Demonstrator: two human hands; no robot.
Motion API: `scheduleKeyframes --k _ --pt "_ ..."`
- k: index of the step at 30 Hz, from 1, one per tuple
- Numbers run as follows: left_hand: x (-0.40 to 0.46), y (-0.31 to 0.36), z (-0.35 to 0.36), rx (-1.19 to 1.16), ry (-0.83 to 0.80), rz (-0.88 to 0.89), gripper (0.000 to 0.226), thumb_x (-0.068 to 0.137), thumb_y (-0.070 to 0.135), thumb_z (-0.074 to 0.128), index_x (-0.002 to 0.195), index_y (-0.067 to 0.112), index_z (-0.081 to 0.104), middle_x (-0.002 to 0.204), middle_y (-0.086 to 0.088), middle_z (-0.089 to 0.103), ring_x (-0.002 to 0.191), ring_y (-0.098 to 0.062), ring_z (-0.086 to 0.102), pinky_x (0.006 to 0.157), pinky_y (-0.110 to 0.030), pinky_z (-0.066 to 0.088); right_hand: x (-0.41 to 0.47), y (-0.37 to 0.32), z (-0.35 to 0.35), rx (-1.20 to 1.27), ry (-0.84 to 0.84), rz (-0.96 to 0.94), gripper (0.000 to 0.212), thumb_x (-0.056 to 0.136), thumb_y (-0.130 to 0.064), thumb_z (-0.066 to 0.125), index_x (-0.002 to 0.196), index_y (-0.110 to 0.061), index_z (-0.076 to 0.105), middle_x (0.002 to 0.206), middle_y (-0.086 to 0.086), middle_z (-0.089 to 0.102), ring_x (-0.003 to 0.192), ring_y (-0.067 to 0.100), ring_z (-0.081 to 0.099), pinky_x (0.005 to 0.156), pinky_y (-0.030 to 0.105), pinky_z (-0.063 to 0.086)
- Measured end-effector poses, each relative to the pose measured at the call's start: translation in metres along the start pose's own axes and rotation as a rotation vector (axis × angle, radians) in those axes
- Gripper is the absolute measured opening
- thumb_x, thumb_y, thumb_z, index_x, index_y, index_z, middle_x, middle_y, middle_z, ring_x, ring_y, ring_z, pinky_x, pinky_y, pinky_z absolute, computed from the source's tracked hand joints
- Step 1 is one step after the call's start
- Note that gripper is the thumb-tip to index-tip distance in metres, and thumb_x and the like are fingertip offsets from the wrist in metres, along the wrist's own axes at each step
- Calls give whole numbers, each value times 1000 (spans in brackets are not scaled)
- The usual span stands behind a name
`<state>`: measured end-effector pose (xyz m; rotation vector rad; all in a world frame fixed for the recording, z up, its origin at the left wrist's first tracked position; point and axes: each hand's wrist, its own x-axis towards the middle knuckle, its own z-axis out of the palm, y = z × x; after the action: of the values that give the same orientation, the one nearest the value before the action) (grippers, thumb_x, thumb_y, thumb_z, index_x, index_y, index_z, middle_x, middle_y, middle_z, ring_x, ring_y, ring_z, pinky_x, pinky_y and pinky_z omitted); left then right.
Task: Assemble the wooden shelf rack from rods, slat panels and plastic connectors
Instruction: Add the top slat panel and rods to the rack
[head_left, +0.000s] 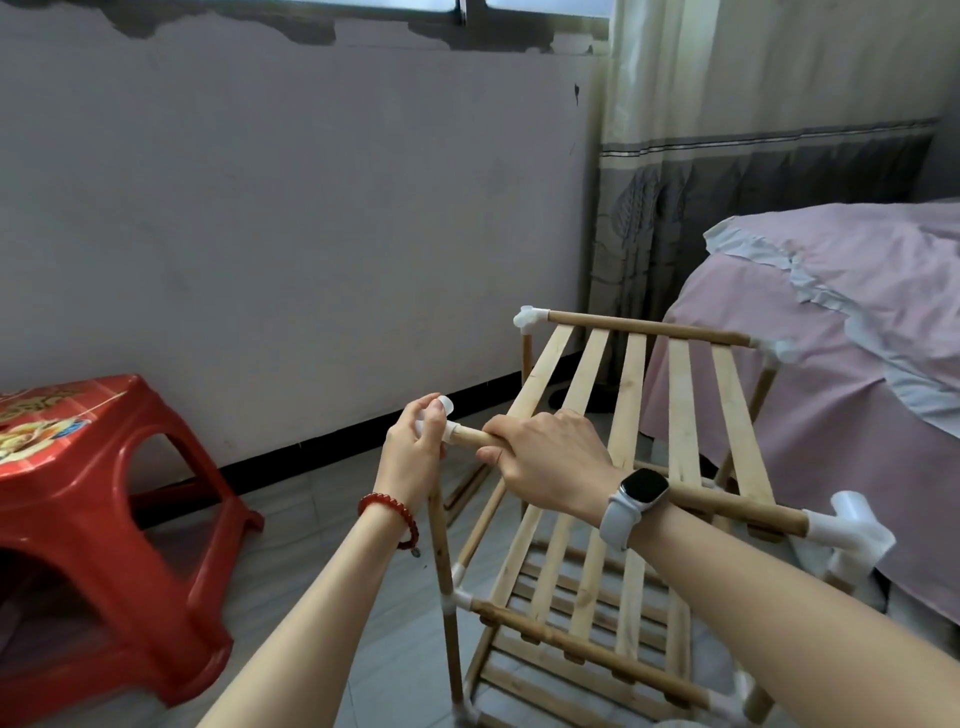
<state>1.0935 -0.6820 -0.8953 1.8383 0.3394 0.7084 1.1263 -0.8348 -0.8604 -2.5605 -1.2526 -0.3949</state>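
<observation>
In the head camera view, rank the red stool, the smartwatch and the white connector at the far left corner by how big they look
Largest to smallest:
1. red stool
2. smartwatch
3. white connector, though it sits farther from the camera, so that order is unsure.

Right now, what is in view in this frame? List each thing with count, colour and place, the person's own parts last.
shelf rack: one, pale wood with white plastic joints, centre right on the floor, partly built.
top slat panel: one, five pale slats, top tier.
front rod: one, brown wood, near edge of the top tier.
connector: one, white plastic, at the front rod's left end.
stool: one, red plastic, left on the floor.
bed: one, pink cover, right.
curtain: one, beige over grey, back right.
wall: one, grey-white, behind.
watch: one, white strap, right wrist.
bracelet: one, red beads, left wrist.
left hand: grips the connector.
right hand: grips the front rod.
</observation>
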Motion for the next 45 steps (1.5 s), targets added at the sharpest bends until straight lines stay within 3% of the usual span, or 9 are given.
scheduleKeyframes --k 7,12,16,21,26,31,35,39,45 --pt "-13 4 5 81 30 -15 31 98 34 39 119 18 54 103 -8 64 89 -16 61 67 -14 43 -8 0 -3 -33 7 0 27 98 -40 38 109 -21 53 84 2 60 84 26 59 70 33 33" --pt "-37 12 6 187 20 54 45 96 42 37 131 14 48 105 -6 63 96 -17 61 68 -11 40 -17 7 -8 -15 -10 -61 26 97 -40 41 105 -19 53 71 -5 51 70 20 56 67 31 39" --pt "-41 17 -5 -8 -71 -12 42 97 45 36 96 9 56 79 -5 58 71 -20 57 63 -27 42 -36 13 -13 22 0 -116 26 95 -42 44 102 -18 52 68 -4 58 58 15 55 60 31 47" --pt "-32 36 -5 -414 -278 -312 42 98 36 36 71 10 56 69 -4 56 65 -17 55 69 -33 44 -47 23 -21 129 -21 -75 18 99 -31 39 82 -24 40 56 -10 44 45 8 41 47 18 29" --pt "-25 54 14 -514 -426 -352 41 97 33 38 65 11 52 50 2 45 48 -10 41 52 -22 36 -50 26 -19 -16 11 -15 29 101 -35 22 80 -22 37 60 -5 47 52 16 48 55 29 44" --pt "-28 50 18 -546 -398 -395 42 97 32 38 62 12 51 44 4 35 43 -8 31 46 -21 27 -52 25 -6 -116 257 -69 39 97 -34 25 68 -19 46 40 -12 31 26 8 28 26 23 30" --pt "-25 52 20 -555 -379 -365 40 97 28 36 64 10 50 44 5 34 43 -8 29 47 -21 25 -48 26 1 -115 326 -103 41 96 -31 27 66 -15 50 37 -9 36 23 9 32 23 26 33" --pt "-25 56 25 -545 -359 -346 42 98 26 33 64 8 49 42 5 33 41 -8 28 45 -19 25 -45 26 3 -108 327 -100 40 95 -29 29 64 -14 49 39 -9 27 24 11 25 22 24 28" --pt "-35 54 46 -556 -255 -308 43 97 25 36 60 9 50 43 5 34 42 -6 29 48 -22 25 -42 52 5 4 249 -158 34 96 -30 25 68 -18 42 41 -2 42 28 17 37 27 34 36"
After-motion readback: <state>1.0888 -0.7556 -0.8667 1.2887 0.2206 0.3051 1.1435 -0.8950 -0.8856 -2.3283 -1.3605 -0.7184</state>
